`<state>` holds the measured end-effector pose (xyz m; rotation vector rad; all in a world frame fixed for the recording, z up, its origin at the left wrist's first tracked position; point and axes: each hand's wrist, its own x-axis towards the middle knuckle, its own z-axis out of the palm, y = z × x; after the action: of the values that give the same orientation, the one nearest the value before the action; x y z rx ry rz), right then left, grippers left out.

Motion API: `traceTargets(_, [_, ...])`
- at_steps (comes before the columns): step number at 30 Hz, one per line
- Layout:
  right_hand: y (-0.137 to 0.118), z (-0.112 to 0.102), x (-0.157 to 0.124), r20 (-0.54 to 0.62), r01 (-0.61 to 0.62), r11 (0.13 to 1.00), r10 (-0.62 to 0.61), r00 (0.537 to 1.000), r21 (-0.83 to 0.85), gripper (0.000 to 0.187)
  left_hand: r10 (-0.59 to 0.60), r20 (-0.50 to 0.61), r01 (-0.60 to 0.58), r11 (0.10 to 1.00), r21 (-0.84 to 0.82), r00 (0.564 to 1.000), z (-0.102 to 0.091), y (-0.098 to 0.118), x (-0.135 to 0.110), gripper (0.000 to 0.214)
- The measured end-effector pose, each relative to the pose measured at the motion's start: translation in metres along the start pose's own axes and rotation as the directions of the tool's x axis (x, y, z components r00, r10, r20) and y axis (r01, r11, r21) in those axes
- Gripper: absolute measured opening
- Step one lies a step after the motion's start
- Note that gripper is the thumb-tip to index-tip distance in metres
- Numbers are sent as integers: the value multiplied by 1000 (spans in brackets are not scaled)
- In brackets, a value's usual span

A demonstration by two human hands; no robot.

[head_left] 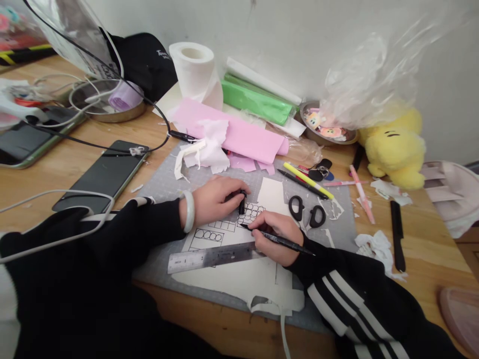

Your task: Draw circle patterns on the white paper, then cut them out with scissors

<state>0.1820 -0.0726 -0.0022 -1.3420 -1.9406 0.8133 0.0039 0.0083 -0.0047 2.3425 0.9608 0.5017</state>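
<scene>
My right hand [275, 238] is closed round a black pen [279, 239], its tip resting on a white paper sheet [239, 271] with drawn boxes and ovals. My left hand [215, 199], with a pale bangle on the wrist, is curled on a small black cap-like object [242, 202] and presses on the sheet. A steel ruler [209, 258] lies across the paper just below both hands. The paper sits on a grey cutting mat [164, 184].
Black scissors [307, 212] lie right of my right hand, with pens and a yellow highlighter [307, 180] behind. Pink paper [239, 132], green paper rolls [258, 102], toilet roll [192, 67], a phone [103, 174], cables, a yellow plush toy [396, 149] and a black comb [397, 234] crowd the wooden desk.
</scene>
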Motion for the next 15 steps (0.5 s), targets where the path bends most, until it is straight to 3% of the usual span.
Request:
traceTargets(6, [2,-1,-4,-7,136,990,-136,991,-34,13,61,-58,-64,997,-43,996,-1,0,-1,22])
traceTargets(15, [0,-1,-3,-17,173,983,-175,984,-58,13,191,-130,-208,969,-131,973,-2,1,-5,19])
